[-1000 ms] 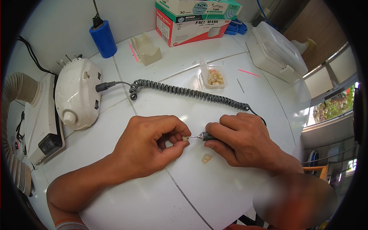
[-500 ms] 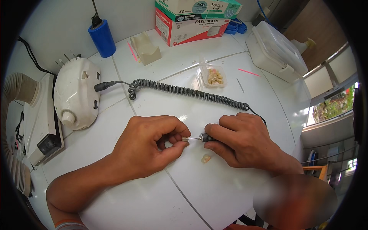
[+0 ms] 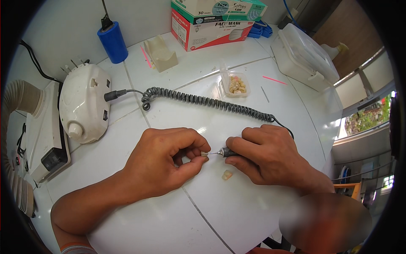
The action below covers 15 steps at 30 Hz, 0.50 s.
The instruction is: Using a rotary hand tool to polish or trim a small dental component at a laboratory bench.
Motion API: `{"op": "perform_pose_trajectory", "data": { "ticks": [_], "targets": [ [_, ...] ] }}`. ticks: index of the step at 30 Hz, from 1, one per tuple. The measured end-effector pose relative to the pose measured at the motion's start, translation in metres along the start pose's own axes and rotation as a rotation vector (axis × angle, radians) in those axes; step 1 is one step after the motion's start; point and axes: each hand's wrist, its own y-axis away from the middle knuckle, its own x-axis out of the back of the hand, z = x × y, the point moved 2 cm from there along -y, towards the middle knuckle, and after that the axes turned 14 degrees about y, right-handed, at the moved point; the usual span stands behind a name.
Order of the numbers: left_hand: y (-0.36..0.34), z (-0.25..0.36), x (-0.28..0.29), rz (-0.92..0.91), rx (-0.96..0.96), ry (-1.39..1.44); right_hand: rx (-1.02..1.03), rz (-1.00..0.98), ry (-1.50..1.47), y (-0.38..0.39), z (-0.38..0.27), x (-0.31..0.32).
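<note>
My left hand pinches a small pale tooth-like piece between thumb and forefinger. Closed around the dark grip of a rotary handpiece is my right hand. The handpiece's thin metal bur points left and meets the piece at my left fingertips; the exact contact is too small to make out. Just below the handpiece, a yellowish tooth-like piece lies loose on the white tiled table. A coiled grey cord runs from behind my right hand to the white control unit at left.
Behind my hands stands a small clear box of similar pieces. A pink stick and a thin metal rod lie beside it. Farther back are a beige holder, mask boxes, a blue cylinder and a lidded white container.
Almost nothing differs. Both hands keep their place, and the bur stays against the small piece.
</note>
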Motion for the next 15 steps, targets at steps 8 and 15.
{"op": "perform_pose_trajectory", "data": {
  "ticks": [8, 15],
  "targets": [
    [0.0002, 0.0008, 0.0001, 0.001, 0.008, -0.004, -0.004, 0.013, -0.002, 0.0004, 0.0001, -0.0007],
    [-0.0004, 0.0012, -0.0004, -0.006, 0.011, -0.007, 0.012, 0.020, 0.002, 0.0011, 0.0008, -0.0006]
  ]
}}
